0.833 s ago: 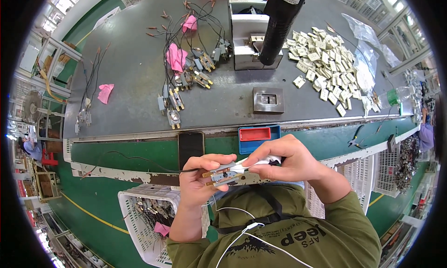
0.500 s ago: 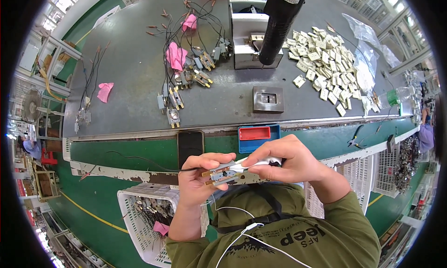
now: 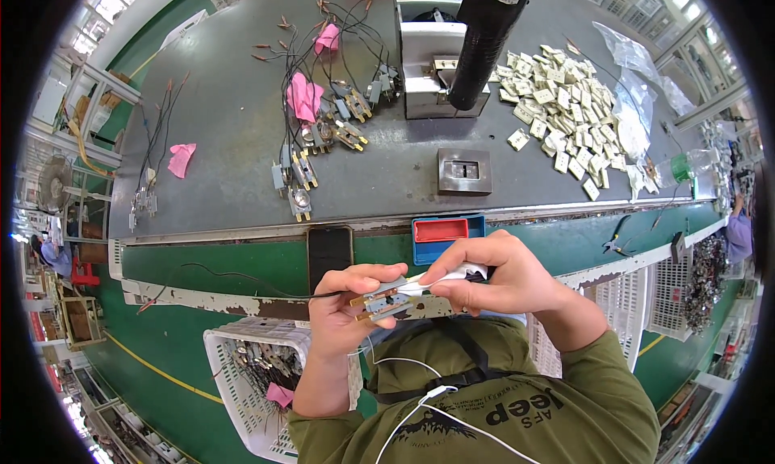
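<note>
Close two-handed fitting or wiping seemed in hand: off the near edge of the table [image 3: 379,181], a grey part [image 3: 387,302] was clasped in the left hand [image 3: 342,309]; against it a white item [image 3: 462,271] was pinched by the right hand [image 3: 510,282]. Steadiness seemed called for.

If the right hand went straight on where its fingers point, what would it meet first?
Probably the blocky grey part with brass-coloured prongs, held in the left hand. The slim white pointed object in the right hand seems to reach it, though depth is unclear.
</note>
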Motion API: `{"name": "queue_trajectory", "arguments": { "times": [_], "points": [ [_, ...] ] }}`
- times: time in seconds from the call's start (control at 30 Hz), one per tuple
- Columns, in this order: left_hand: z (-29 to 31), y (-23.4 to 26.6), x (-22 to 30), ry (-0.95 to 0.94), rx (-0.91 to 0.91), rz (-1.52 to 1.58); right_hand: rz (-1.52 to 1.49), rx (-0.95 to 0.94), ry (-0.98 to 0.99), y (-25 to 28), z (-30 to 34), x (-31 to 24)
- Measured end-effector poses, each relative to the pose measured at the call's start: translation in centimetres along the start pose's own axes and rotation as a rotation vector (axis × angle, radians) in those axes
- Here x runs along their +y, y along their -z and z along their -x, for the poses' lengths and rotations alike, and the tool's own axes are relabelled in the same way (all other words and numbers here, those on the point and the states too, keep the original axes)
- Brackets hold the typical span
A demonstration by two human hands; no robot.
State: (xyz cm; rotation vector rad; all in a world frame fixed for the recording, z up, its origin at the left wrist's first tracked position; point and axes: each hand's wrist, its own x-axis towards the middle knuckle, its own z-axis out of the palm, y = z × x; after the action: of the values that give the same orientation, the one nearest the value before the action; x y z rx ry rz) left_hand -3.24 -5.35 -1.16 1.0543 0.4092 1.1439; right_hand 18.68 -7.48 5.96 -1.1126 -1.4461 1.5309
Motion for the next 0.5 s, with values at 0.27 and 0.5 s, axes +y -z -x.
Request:
{"name": "queue_trajectory", "arguments": {
  "times": [0.27,0.5],
  "points": [
    [0.09,0.03,-0.11,0.003,-0.004,0.014,0.081,-0.03,0.078,0.09,-0.05,0.37],
    [0.01,0.11,-0.1,-0.002,-0.02,0.025,0.102,-0.012,0.139,-0.01,-0.01,0.48]
  ]
}}
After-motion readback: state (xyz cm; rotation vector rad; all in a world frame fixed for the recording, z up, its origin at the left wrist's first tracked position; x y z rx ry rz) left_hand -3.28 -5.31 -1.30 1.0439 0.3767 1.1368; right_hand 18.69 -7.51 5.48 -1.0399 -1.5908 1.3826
